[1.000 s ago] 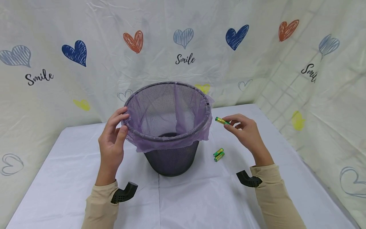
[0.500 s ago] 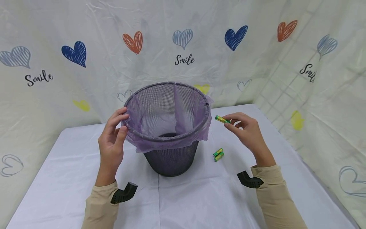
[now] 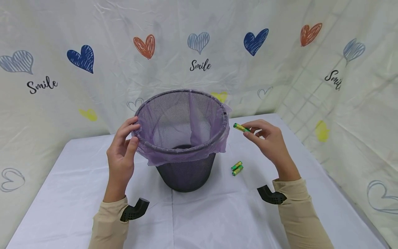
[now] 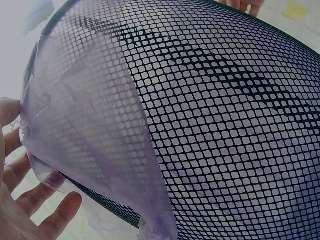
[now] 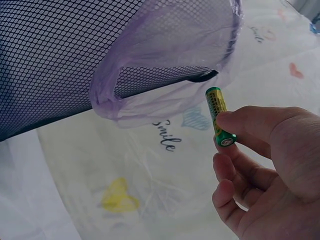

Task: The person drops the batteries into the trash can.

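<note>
A black mesh wastebasket (image 3: pixel 186 176) stands mid-table with a thin purple bin liner (image 3: pixel 174 157) folded over its rim. At its left side my left hand (image 3: pixel 121 155) holds the rim between thumb and fingers; in the left wrist view the fingertips (image 4: pixel 75 200) show beside the liner. Right of the basket and apart from it, my right hand (image 3: pixel 264 138) pinches a green and yellow battery (image 3: pixel 241 127) above the table. The right wrist view shows that battery (image 5: pixel 217 107) between thumb and forefinger. Two similar batteries (image 3: pixel 237 168) lie side by side on the table below.
White cloth (image 3: pixel 205 221) covers the table. A pale curtain (image 3: pixel 174 76) printed with hearts and "Smile" hangs behind and at the sides. Each sleeve carries a black wrist mount (image 3: pixel 135 209).
My right hand has risen very slightly with the battery, still right of the basket. The left hand stays on the rim, and the two batteries on the table have not moved.
</note>
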Tool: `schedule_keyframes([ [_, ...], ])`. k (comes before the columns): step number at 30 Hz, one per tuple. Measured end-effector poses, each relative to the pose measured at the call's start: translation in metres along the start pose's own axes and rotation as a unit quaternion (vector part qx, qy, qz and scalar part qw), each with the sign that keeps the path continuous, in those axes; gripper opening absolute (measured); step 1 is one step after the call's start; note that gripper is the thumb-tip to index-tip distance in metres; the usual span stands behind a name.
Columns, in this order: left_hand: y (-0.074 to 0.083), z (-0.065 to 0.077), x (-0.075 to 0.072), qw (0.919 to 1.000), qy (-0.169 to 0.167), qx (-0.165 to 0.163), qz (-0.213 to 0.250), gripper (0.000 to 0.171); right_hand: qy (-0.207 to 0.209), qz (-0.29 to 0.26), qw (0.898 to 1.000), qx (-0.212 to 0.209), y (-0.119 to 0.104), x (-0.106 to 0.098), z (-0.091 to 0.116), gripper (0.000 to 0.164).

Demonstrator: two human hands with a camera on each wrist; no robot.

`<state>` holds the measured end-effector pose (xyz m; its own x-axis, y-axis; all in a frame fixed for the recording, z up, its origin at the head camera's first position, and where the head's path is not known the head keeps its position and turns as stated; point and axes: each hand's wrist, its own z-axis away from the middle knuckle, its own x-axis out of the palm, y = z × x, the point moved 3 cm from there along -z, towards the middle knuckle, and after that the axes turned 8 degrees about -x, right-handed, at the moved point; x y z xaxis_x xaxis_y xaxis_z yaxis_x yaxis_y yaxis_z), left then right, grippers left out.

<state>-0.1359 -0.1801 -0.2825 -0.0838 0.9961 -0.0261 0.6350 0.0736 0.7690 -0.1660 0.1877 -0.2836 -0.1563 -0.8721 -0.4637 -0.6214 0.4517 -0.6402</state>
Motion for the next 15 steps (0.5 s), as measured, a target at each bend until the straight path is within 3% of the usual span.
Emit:
schedule_keyframes([
  [11,-0.012,0.000,-0.003,1.0000,0.000,0.000,-0.004,0.032,0.007,0.005,1.000,-0.012,-0.010,-0.003,-0.004,0.020],
  [15,-0.008,0.000,-0.003,1.0000,0.001,0.002,-0.003,0.031,0.010,0.003,1.000,-0.017,-0.012,-0.004,-0.005,0.020],
])
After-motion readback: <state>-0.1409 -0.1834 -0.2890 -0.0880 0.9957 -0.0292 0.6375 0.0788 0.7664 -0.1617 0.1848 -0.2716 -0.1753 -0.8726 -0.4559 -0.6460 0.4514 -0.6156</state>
